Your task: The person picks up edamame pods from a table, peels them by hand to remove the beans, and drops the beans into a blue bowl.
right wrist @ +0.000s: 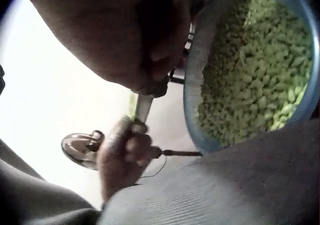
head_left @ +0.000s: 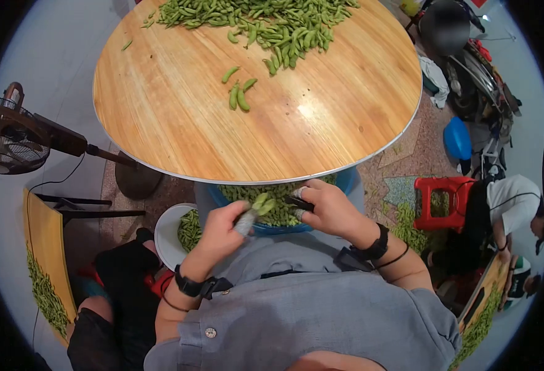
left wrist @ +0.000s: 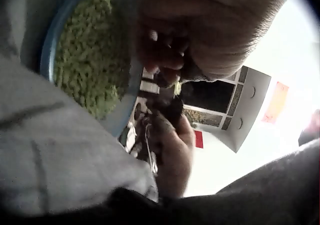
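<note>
Grey cloth shirt (head_left: 327, 309) lies nearest; left hand (head_left: 225, 227) pinches green bean pods (head_left: 264, 204) in its fingers above a round blue plastic basin (head_left: 284, 229); right hand (head_left: 330, 207) grips a black-handled metal blade (right wrist: 144, 107). Step appears to be pod trimming; next move calls for a controlled cut

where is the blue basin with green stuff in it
In the head view, the basin sits just below centre, beneath the left hand and right hand, by the round table.

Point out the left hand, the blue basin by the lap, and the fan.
Left hand (head_left: 223, 227): head view, middle of the hand.
Blue basin (right wrist: 194, 98): right wrist view, inner side wall.
Fan (head_left: 13, 141): head view, the caged head.
</note>
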The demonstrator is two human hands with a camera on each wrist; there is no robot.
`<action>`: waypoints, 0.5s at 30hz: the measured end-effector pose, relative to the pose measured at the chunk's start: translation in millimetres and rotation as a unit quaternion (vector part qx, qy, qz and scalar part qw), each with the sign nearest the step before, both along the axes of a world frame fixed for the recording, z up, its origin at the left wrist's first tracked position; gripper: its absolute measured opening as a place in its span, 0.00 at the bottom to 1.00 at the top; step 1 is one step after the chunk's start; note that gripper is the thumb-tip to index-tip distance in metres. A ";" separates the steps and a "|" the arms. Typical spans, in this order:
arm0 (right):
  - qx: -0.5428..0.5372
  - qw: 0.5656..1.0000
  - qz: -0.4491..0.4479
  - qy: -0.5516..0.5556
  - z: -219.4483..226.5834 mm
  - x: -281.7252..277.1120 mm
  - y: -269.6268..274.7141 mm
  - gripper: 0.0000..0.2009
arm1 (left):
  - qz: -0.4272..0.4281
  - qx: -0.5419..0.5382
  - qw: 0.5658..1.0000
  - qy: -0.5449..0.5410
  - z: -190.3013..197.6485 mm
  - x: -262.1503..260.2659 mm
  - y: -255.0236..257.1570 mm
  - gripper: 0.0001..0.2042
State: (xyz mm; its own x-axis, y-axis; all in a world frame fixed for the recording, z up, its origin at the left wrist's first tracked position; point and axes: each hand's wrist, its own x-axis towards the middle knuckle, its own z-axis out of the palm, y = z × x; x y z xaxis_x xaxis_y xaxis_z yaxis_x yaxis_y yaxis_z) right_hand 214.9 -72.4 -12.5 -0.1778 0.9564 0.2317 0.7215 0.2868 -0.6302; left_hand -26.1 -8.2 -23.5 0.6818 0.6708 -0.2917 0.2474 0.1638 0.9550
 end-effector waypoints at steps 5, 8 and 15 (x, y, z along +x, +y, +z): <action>-0.067 0.997 -0.014 0.040 48.4 -5.4 43.2 0.07 | 0.019 0.361 0.883 0.299 -21.0 -79.3 -2.8 0.05; -0.002 0.998 -0.049 -0.028 59.4 -14.8 96.8 0.08 | -0.008 0.278 0.804 0.526 -20.1 -107.7 -12.5 0.06; 0.045 0.987 -0.130 -0.083 18.6 -29.8 171.6 0.10 | 0.085 0.309 0.907 0.272 17.5 -66.9 0.2 0.07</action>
